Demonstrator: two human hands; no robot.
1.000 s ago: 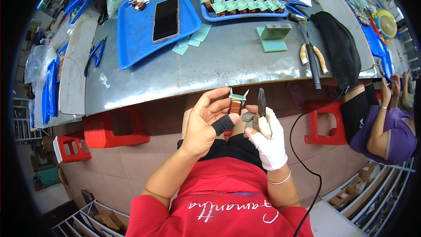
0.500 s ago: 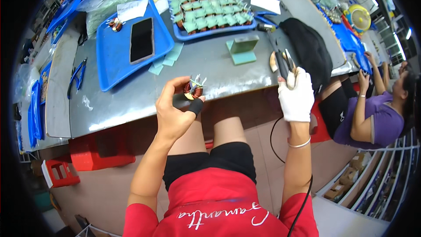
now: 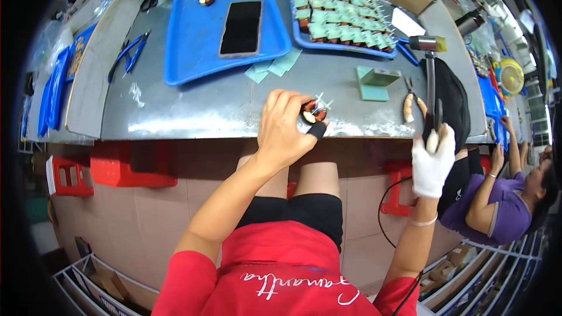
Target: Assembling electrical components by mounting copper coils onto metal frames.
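Here's the bare left hand (image 3: 284,131), black wrap (image 3: 317,131) round its thumb, and its grip is pinching a copper-wound coil (image 3: 317,110), round and ridged with reddish wire, thin pale prongs poking up, just over the front edge of the smooth grey counter (image 3: 205,102). Across on the right, the white-gloved right hand (image 3: 433,161) has its grip closed on the slim dark handle of a hammer (image 3: 428,43), metal head, translucent yellow tip; a dark sliver beside that handle is too blurred to name. Just left of it lie pliers (image 3: 414,104) with tan-wrapped handles, near a glossy green L-shaped block (image 3: 373,84). Behind, a blue plastic tray (image 3: 297,38) is packed with coils topped by flat, square green plates (image 3: 328,16).
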